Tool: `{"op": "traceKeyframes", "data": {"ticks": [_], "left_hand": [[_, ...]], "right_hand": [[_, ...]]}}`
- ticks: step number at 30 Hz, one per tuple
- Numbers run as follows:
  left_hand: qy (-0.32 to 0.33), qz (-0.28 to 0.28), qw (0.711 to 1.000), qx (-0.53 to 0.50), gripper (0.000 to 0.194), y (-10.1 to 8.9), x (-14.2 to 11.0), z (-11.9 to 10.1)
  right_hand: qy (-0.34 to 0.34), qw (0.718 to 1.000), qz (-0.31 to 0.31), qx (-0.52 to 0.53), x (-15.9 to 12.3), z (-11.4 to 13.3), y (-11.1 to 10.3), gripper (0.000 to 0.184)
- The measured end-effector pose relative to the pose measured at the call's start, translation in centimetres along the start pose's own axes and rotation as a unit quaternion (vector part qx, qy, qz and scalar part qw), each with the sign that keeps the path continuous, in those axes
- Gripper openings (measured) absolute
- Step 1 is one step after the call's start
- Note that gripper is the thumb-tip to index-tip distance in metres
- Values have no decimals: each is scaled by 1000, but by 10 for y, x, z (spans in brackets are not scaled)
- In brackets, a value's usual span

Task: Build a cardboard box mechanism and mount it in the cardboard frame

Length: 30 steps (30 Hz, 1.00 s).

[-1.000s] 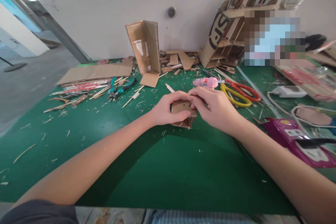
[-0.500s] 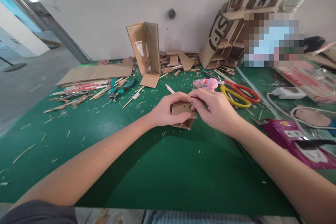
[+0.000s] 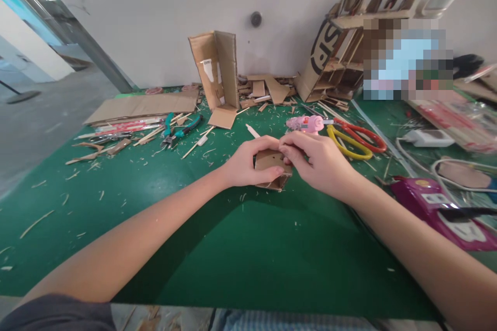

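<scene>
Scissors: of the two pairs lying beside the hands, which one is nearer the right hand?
The yellow-handled scissors. They lie just past the right hand, while the red-handled scissors sit beyond them, farther from the hand.

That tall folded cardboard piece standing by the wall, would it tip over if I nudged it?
Probably yes. The tall folded cardboard piece stands upright and narrow on the green mat, so it looks top-heavy. It appears thin and hollow, likely light. Its bottom flap lies forward and may brace it slightly.
</scene>
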<state>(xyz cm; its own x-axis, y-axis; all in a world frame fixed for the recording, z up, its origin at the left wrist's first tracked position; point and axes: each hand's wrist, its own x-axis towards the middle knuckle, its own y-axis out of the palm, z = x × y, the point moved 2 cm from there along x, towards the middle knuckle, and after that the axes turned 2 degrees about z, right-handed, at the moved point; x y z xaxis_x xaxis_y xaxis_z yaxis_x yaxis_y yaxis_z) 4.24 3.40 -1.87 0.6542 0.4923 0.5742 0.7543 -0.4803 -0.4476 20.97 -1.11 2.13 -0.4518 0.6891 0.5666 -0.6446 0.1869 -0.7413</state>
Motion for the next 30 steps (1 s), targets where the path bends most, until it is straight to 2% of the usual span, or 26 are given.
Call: {"op": "traceKeyframes", "data": {"ticks": [8,17,25,30], "left_hand": [[10,6,1000,11,32,-1,0,-1],[14,4,1000,13,33,0,-2,0],[20,-6,999,32,30,-1,-1,-2],[36,-13,998,53,31,2,-3,-5]], "right_hand": [[-17,1000,5,-13,-4,-3,3,18],[0,1000,3,-17,-5,0,5,17],[17,998,66,-5,-2,0,1,19],[26,997,75,11,-1,2,1,21]]}}
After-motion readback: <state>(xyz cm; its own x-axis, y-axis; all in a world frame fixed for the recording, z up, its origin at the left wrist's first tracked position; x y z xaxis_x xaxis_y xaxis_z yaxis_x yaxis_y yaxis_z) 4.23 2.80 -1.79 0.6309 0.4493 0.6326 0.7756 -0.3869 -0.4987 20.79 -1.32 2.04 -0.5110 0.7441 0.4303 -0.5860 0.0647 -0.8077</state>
